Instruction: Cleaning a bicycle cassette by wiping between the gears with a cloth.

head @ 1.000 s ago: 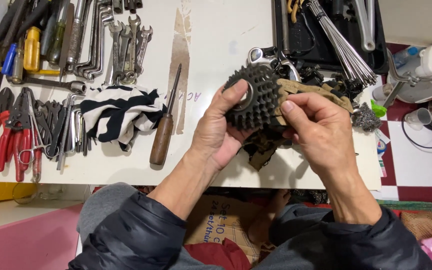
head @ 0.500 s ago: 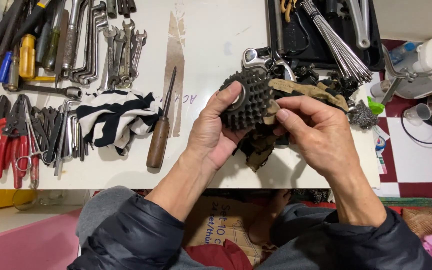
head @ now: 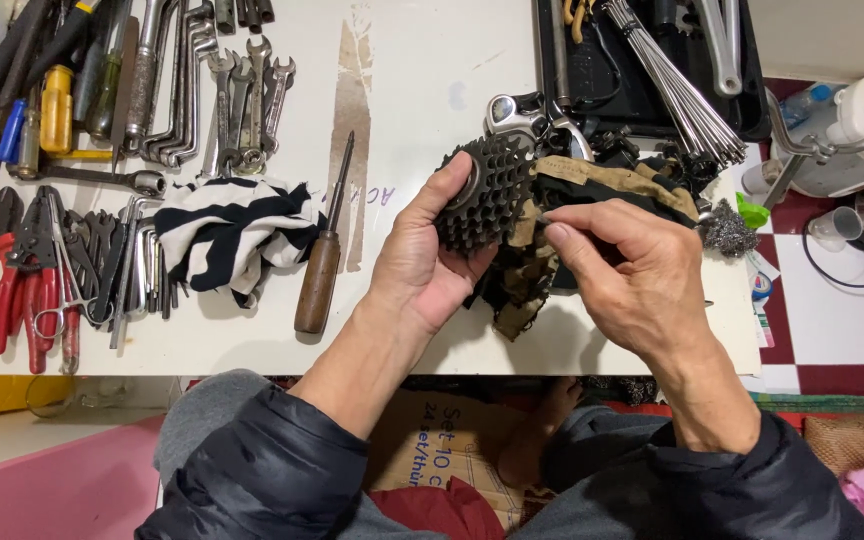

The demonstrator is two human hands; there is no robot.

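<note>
My left hand (head: 430, 262) grips a dark, greasy bicycle gear cluster (head: 490, 190), thumb pressed on its centre, holding it above the white table (head: 252, 340). My right hand (head: 624, 268) pinches a dirty tan and black rag (head: 592, 178) against the right side of the cogs. More of the rag hangs down between my hands (head: 520, 290).
A striped black and white cloth (head: 237, 230) and a wooden-handled screwdriver (head: 320, 270) lie to the left. Wrenches (head: 242, 90), hex keys and red pliers (head: 2, 275) cover the far left. A black tray with metal spokes (head: 667, 85) is behind; steel wool (head: 727, 228) lies right.
The view has shifted slightly. My right fingers have slid along the edge of the gear cluster with the rag, and my left hand has turned the cluster a little.
</note>
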